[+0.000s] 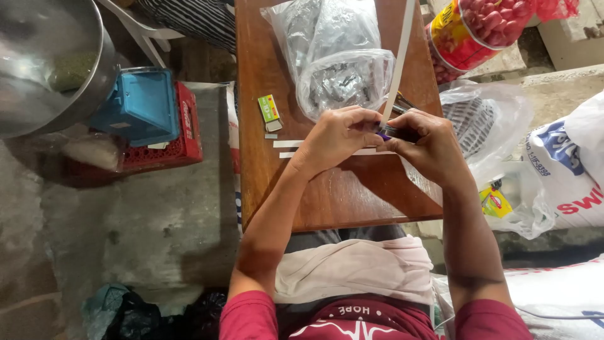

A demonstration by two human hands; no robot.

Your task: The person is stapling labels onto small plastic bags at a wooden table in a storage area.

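A: Our left hand [336, 135] and right hand [428, 141] meet over the brown wooden board [327, 201], fingers pinched shut around a small dark tool with a purple end [393, 132]. A long white paper strip [399, 60] runs up from that pinch, across the far half of the board.

B: So we judge the step to be working the strip at the tool, fastening or cutting; which, we cannot tell.

A: Agreed. The next move calls for holding the strip straight while both grips stay tight.

B: Beyond our hands?

A: Two shorter white strips [289, 148] lie on the board just left of our left hand, a small green box [268, 107] beyond them. A clear plastic bag of dark small pieces [343, 82] sits at the board's far end. Off the board's left edge stands a blue scale on a red crate [145, 107].
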